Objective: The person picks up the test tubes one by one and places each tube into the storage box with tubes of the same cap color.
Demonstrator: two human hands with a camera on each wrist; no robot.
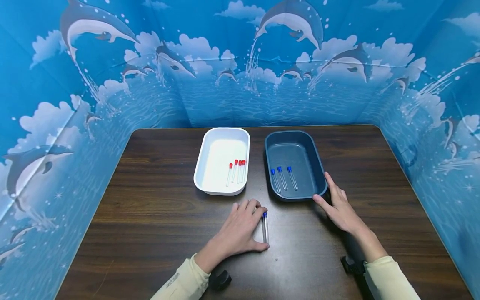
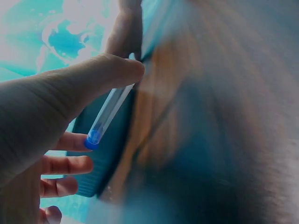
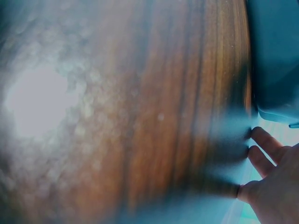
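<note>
My left hand (image 1: 241, 227) pinches a blue-capped test tube (image 1: 265, 229) lengthwise, index finger at the cap and thumb at the other end. The left wrist view shows that clear tube (image 2: 110, 109) slanting from the thumb to a fingertip, its blue cap lowest in that view. At the front right corner of a dark blue tray (image 1: 294, 148), my right hand (image 1: 340, 210) touches with spread fingers and thumb. Three blue-capped tubes (image 1: 283, 181) lie inside this tray. In the right wrist view the right hand (image 3: 275, 182) is only partly visible.
A white tray (image 1: 221, 148) stands left of the dark one and holds several red-capped tubes (image 1: 240, 173). The brown wooden table (image 1: 157, 200) ends at a blue dolphin-print curtain (image 1: 232, 104) behind and on both sides.
</note>
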